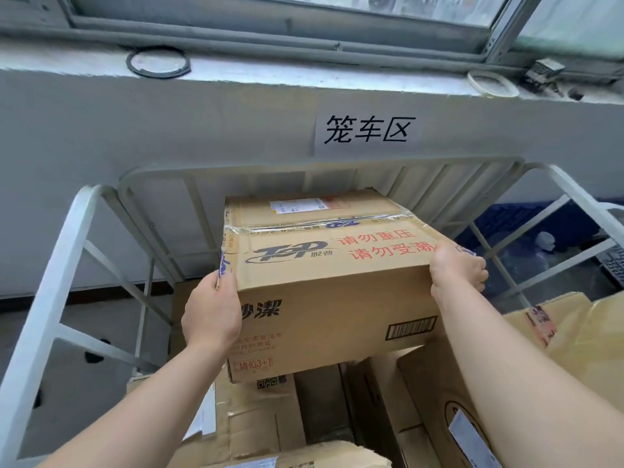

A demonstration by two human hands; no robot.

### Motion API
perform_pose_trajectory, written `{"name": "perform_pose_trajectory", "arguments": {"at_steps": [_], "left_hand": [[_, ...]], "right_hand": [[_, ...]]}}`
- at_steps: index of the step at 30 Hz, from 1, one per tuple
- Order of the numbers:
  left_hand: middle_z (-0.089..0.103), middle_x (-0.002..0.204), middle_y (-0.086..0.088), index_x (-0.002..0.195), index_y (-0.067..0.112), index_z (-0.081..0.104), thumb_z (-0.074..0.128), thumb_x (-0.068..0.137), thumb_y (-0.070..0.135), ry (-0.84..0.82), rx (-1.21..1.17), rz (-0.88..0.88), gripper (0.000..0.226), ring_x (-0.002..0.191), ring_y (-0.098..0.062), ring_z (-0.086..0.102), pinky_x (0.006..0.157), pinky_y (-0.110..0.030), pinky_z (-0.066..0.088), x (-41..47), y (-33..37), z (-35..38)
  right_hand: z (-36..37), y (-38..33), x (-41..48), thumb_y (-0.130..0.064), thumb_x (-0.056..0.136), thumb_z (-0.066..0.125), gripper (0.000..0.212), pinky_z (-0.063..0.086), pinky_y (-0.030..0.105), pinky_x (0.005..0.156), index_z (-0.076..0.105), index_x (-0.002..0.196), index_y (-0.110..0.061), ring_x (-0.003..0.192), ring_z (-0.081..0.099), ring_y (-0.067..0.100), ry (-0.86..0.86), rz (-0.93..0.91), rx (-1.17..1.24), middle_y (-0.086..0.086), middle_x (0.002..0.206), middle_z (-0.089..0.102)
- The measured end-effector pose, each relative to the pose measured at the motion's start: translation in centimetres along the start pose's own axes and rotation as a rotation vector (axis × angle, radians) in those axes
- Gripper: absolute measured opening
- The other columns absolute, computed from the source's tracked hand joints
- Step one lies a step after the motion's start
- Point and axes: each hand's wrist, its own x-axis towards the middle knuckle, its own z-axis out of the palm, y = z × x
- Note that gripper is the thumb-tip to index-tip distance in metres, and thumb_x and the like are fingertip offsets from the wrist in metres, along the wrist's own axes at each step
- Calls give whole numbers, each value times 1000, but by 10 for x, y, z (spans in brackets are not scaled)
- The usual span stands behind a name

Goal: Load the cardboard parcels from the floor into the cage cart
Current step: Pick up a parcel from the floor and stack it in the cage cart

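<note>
Left grip (211,312) holds box (331,298) by its left edge, thumb at the top. Right grip (459,268) is curled round the top right corner. Box sits inside cart (72,231), near the back rail, above other parcels (260,420); can't tell if it touches them.

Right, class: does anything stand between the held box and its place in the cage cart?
Nothing visible does. The left hand and right hand grip the box between the side rails of the cage cart, above the parcels already loaded.
</note>
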Motion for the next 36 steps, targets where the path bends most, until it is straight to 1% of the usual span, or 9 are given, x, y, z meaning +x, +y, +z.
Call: {"name": "perform_pose_trajectory", "arguments": {"at_steps": [5,9,16,21,24,26,31,33,36], "left_hand": [[64,82,7,90,27,61,36,99,25,-9,-115,147,27,75,-12,55,61,-33,36,-16,-7,-20],[68,90,9,102,30,62,37,100,22,-103,-127,172,27,82,-14,59,61,-32,39,-22,-29,-19],[58,93,18,108,29,51,37,101,18,-209,-96,124,19,83,-3,53,61,-25,37,-14,-33,-10],[53,106,9,113,26,43,35,103,20,-263,-69,118,14,90,-7,49,67,-24,36,-1,-25,-10],[48,119,7,121,25,42,34,104,23,-299,-78,124,19,94,-4,48,70,-25,37,-1,-30,-9],[46,124,4,131,21,35,34,104,22,-325,-102,91,27,95,-5,49,70,-24,39,1,-36,-9],[46,129,5,141,21,27,44,97,10,-369,-253,-126,49,90,-5,51,64,-23,39,15,-40,-13],[52,129,8,140,22,40,52,83,12,-442,-277,-238,59,101,-16,53,76,-31,40,27,-34,-18],[64,109,1,113,24,61,56,80,23,-442,-234,-279,33,98,-23,58,73,-34,44,35,-24,-20]], "right_hand": [[-15,10,-12,-36,88,64,60,54,36,91,41,139,-14,118,51,26,10,21,159,6,136,46],[-20,18,-10,-30,89,65,52,60,32,72,41,133,-16,102,62,23,-24,-1,228,7,130,49],[-7,29,-2,-30,91,62,46,44,26,51,48,130,-12,93,63,23,-161,-89,-44,7,124,56],[-2,2,8,-25,86,54,42,52,38,80,59,122,-4,101,61,32,-249,-163,-356,13,124,59],[3,-11,15,-29,86,58,46,50,36,72,54,125,-5,98,59,28,-305,-174,-487,12,118,61],[8,-13,16,-39,79,62,63,52,37,79,47,133,-9,100,60,29,-306,-163,-547,10,118,62],[15,-9,10,-52,92,52,64,32,45,106,47,139,-10,130,42,35,-241,-179,-725,16,141,47],[12,-6,7,-52,95,49,59,26,48,112,51,136,-9,133,39,36,-227,-199,-708,16,141,48],[7,-3,-1,-51,96,47,55,24,49,113,56,130,-8,133,40,38,-234,-238,-636,16,137,54]]}}
